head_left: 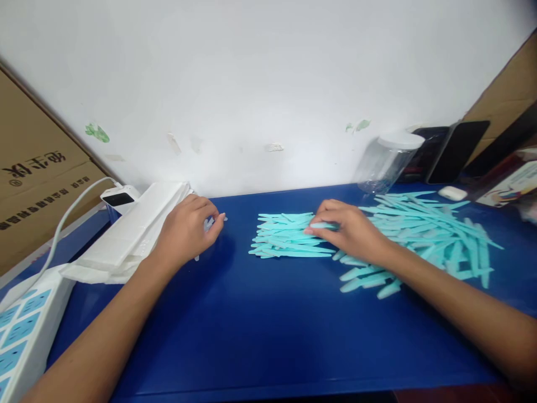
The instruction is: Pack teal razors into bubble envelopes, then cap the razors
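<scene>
here, right hand (344, 225) pinches a slim, tapered teal strip (324, 225); left hand (187, 226) curls, grip unclear.

From my end I see a neat stack of slim, flat turquoise plastic-looking blades (279, 238), laid roughly parallel. One matching turquoise blade (324, 225) is pinched at the stack's right end; I can't tell whether it touches. Right of the stack sprawls a loose heap of tapering turquoise blades (436, 235), crossed at many angles. Left of it, small pale translucent pieces (208, 224) show, partly hidden.
</scene>
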Demonstrator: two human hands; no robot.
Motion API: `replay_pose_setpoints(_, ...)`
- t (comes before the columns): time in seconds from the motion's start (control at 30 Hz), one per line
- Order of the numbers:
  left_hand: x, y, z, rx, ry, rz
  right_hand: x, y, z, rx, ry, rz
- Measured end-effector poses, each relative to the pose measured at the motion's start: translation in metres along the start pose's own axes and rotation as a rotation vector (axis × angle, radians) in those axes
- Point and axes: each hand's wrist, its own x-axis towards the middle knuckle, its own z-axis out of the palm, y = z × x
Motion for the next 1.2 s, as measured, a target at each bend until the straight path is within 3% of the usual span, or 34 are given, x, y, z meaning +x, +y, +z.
replay_pose_setpoints(0.17, -0.004, -0.005, 0.003, 0.088, -0.082, -0.011, 0.006, 0.001, 0.008, -0.162, 0.085, -0.021)
replay_pose_setpoints(0.37, -0.007, -0.012, 0.004, 0.153, -0.098, -0.014, 0.0, -0.009, -0.012, -0.157, 0.069, 0.047)
replay_pose_setpoints(0.43, -0.004, 0.0, 0.003, 0.063, -0.015, -0.002, -0.003, -0.018, -0.016, -0.125, 0.032, 0.044)
replay_pose_setpoints(0.53, 0.002, 0.038, 0.001, -0.12, 0.156, 0.085, -0.005, -0.037, -0.014, -0.066, -0.048, -0.007)
replay_pose_setpoints(0.67, 0.003, 0.089, -0.002, -0.22, 0.237, 0.294, -0.007, -0.06, -0.004, -0.046, -0.192, -0.103)
replay_pose_setpoints(0.8, -0.001, 0.107, 0.0, -0.293, 0.262, 0.399, -0.009, -0.066, 0.004, -0.067, -0.236, -0.117)
replay_pose_setpoints(0.9, 0.0, 0.104, -0.001, -0.399, 0.249, 0.323, -0.01, -0.063, 0.004, 0.012, -0.183, -0.135)
replay_pose_setpoints(1.0, 0.003, 0.096, -0.008, -0.606, 0.18, 0.08, -0.009, -0.055, -0.004, 0.147, -0.11, -0.13)
replay_pose_setpoints(1.1, 0.006, 0.084, -0.017, -0.697, 0.137, -0.109, -0.008, -0.044, -0.015, 0.242, -0.126, -0.01)
replay_pose_setpoints(1.2, 0.006, 0.076, -0.02, -0.585, 0.139, -0.107, -0.006, -0.035, -0.02, 0.278, -0.182, 0.133)
